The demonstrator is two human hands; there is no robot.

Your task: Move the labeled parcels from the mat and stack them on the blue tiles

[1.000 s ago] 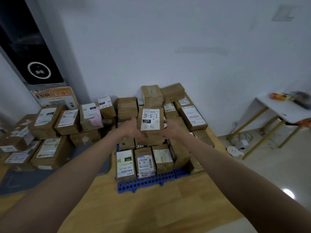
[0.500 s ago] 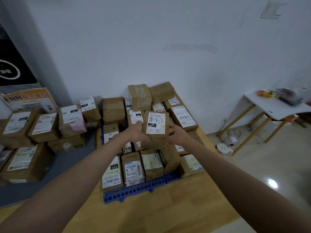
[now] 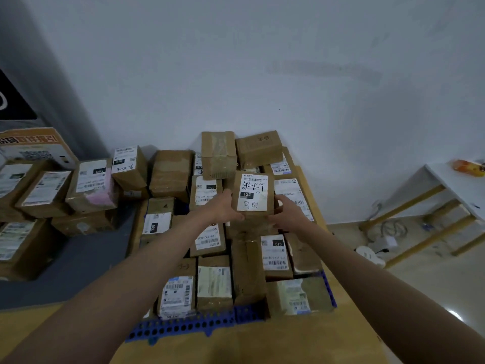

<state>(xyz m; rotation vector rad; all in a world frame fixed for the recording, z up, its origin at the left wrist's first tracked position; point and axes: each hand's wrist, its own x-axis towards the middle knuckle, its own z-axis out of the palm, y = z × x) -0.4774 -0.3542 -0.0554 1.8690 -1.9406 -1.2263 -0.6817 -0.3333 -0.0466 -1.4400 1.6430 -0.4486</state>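
Note:
A brown parcel [image 3: 252, 193] with a white label marked 122 is held between both hands over the stack. My left hand [image 3: 225, 208] grips its left side and my right hand [image 3: 286, 210] grips its right side. Below and around it, several labeled cardboard parcels [image 3: 214, 281] are stacked on the blue perforated tiles [image 3: 183, 327], which lie on a wooden floor. More labeled parcels [image 3: 90, 185] sit on the dark grey mat [image 3: 78, 261] to the left. The held parcel's underside is hidden.
A white wall rises behind the stack. At the right stands a white table with yellow legs [image 3: 446, 195], with cables and white items [image 3: 372, 254] on the floor beneath. A dark panel [image 3: 13, 101] and a printed carton [image 3: 34, 148] are at the far left.
Both hands have carried the 122 parcel forward and to the right, over the rear middle of the stack. The camera has moved closer and turned right.

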